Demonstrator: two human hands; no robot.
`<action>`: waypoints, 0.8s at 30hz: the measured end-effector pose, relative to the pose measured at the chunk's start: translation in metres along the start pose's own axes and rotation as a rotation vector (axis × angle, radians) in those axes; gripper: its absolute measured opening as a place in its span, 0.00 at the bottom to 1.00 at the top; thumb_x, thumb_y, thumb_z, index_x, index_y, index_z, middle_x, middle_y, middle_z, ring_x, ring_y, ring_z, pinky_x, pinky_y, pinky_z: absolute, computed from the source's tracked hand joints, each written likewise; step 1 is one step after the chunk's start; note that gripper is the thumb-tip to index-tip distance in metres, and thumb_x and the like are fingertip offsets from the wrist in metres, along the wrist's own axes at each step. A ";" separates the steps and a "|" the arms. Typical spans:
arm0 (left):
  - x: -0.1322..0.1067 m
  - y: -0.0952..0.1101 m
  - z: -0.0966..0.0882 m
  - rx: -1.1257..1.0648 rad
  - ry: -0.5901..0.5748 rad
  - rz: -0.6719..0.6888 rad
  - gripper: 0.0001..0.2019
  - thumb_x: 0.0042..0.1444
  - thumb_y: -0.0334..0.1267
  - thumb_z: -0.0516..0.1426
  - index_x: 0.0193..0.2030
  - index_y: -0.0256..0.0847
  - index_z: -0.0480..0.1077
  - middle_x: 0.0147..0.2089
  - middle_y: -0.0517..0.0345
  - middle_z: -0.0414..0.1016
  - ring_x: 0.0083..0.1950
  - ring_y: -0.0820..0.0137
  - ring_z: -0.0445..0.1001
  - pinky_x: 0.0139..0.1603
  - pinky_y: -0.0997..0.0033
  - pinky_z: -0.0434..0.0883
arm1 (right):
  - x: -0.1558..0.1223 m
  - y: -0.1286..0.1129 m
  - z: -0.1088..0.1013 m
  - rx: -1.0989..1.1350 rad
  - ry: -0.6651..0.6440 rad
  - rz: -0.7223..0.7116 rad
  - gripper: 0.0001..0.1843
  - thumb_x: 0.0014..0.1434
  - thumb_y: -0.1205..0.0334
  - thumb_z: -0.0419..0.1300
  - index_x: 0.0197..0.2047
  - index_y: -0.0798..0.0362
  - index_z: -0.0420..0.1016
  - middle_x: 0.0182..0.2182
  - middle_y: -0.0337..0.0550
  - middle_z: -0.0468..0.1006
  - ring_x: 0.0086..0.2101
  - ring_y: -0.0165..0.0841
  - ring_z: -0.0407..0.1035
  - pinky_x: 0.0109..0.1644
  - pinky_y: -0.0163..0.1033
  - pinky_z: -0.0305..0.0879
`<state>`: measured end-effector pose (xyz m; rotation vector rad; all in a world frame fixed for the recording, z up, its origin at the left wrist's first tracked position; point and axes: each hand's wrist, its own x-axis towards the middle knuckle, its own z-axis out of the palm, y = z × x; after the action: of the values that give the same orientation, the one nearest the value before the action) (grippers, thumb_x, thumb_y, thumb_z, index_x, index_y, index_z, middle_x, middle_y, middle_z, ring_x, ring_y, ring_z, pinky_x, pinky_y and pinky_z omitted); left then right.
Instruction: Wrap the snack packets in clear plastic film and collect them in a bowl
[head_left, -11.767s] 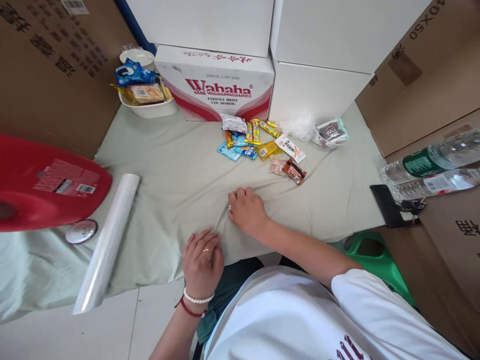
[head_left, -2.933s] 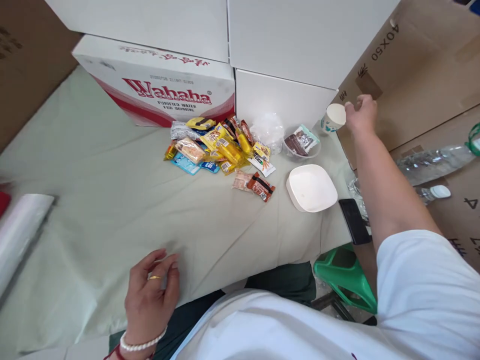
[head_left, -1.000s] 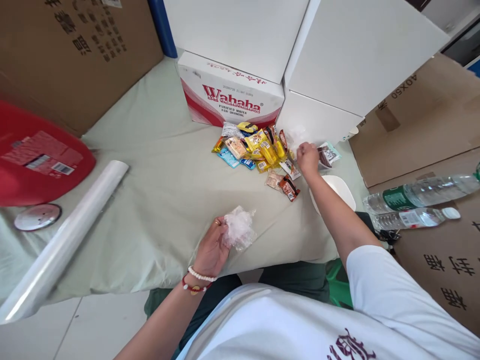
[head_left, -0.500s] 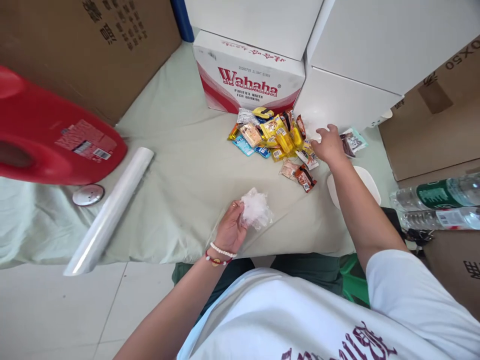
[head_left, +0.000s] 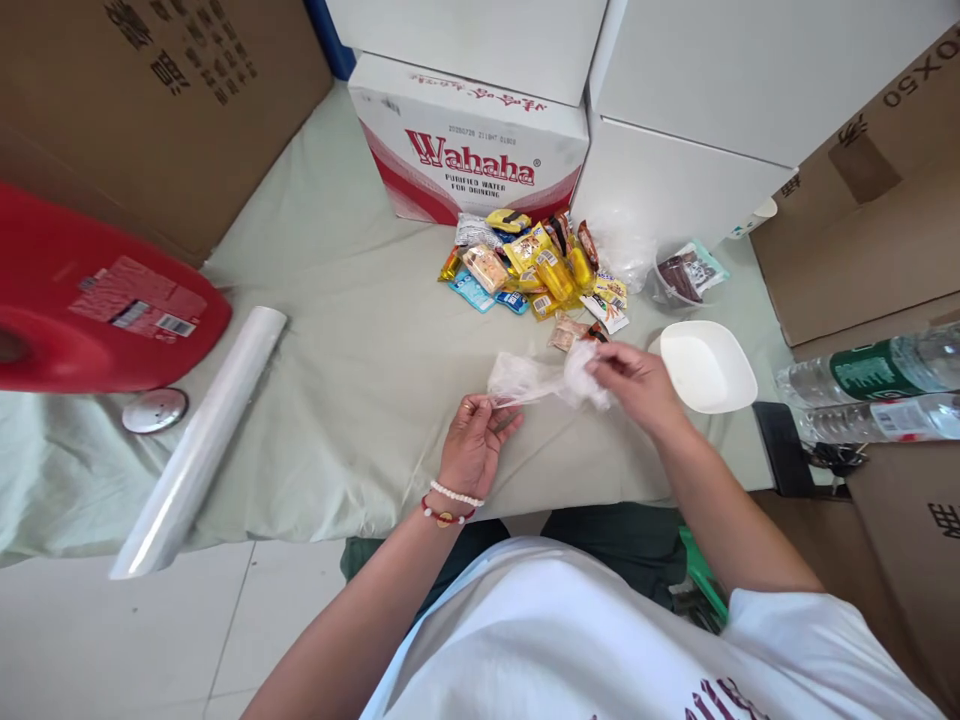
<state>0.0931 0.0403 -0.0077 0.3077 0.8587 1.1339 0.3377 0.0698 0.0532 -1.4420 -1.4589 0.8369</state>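
Observation:
Between my hands, over the front middle of the cloth-covered table, a thin crumpled clear plastic bag (head_left: 523, 378) is stretched sideways. My left hand (head_left: 478, 432) pinches its left end between thumb and forefinger, the other fingers loosely curled. At the right end, the bunched part of the plastic is gripped by the fingertips of my right hand (head_left: 634, 385). Just beyond that hand lie a pink-beige wrapped snack (head_left: 568, 331) and a brown packet, the latter partly hidden. Behind them is a heap of small wrapped snacks (head_left: 551, 268).
A white bowl (head_left: 709, 367) sits right of my right hand. Behind it are a clear tub (head_left: 679, 280) with packets and more crumpled plastic (head_left: 619, 250). The Wahaha carton (head_left: 472, 150) stands at the back. Leftward lie a plastic roll (head_left: 206, 440), a round tin (head_left: 155, 410) and a red jug (head_left: 112, 300).
My right hand has come back from beside the snack heap to the plastic in my left hand and grips its other end. The plastic is now drawn out wider.

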 end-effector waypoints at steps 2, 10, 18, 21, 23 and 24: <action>0.002 0.003 -0.001 0.016 0.002 0.014 0.20 0.51 0.48 0.72 0.37 0.43 0.68 0.43 0.61 0.78 0.48 0.68 0.80 0.54 0.60 0.78 | 0.031 -0.006 -0.024 0.113 0.168 0.034 0.13 0.54 0.52 0.73 0.40 0.48 0.80 0.31 0.35 0.78 0.28 0.29 0.68 0.33 0.36 0.67; 0.008 0.014 -0.002 0.106 0.021 0.074 0.18 0.55 0.50 0.69 0.43 0.45 0.68 0.58 0.55 0.72 0.58 0.63 0.76 0.52 0.60 0.78 | 0.098 -0.027 -0.044 0.327 0.109 0.152 0.15 0.45 0.55 0.77 0.34 0.46 0.79 0.29 0.35 0.77 0.26 0.32 0.69 0.29 0.39 0.72; 0.018 0.003 0.031 0.573 -0.077 0.295 0.24 0.54 0.49 0.69 0.53 0.45 0.67 0.57 0.50 0.70 0.54 0.64 0.74 0.43 0.68 0.76 | 0.039 0.018 -0.040 0.725 0.051 0.333 0.17 0.49 0.43 0.68 0.36 0.45 0.80 0.42 0.43 0.83 0.35 0.37 0.74 0.42 0.47 0.76; 0.029 -0.023 0.070 0.499 -0.128 0.182 0.34 0.43 0.47 0.75 0.55 0.44 0.68 0.58 0.46 0.69 0.48 0.64 0.76 0.44 0.65 0.75 | 0.016 0.029 -0.043 0.736 0.085 0.317 0.19 0.50 0.38 0.65 0.34 0.44 0.79 0.43 0.46 0.82 0.37 0.42 0.73 0.46 0.53 0.73; 0.037 -0.042 0.093 0.427 -0.149 0.089 0.35 0.38 0.44 0.77 0.52 0.42 0.70 0.57 0.45 0.70 0.45 0.65 0.76 0.44 0.65 0.75 | 0.003 0.031 -0.041 0.697 0.094 0.304 0.22 0.52 0.34 0.62 0.34 0.44 0.78 0.43 0.47 0.81 0.39 0.43 0.73 0.48 0.55 0.72; 0.041 -0.051 0.100 0.392 -0.162 0.051 0.33 0.37 0.42 0.77 0.49 0.41 0.71 0.54 0.47 0.72 0.43 0.66 0.76 0.43 0.65 0.75 | -0.002 0.030 -0.040 0.674 0.093 0.301 0.23 0.52 0.33 0.61 0.34 0.44 0.78 0.43 0.47 0.81 0.39 0.43 0.72 0.48 0.56 0.72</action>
<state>0.2067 0.0751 0.0082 0.7387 0.9296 0.9677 0.3861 0.0656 0.0404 -1.1605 -0.7738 1.2777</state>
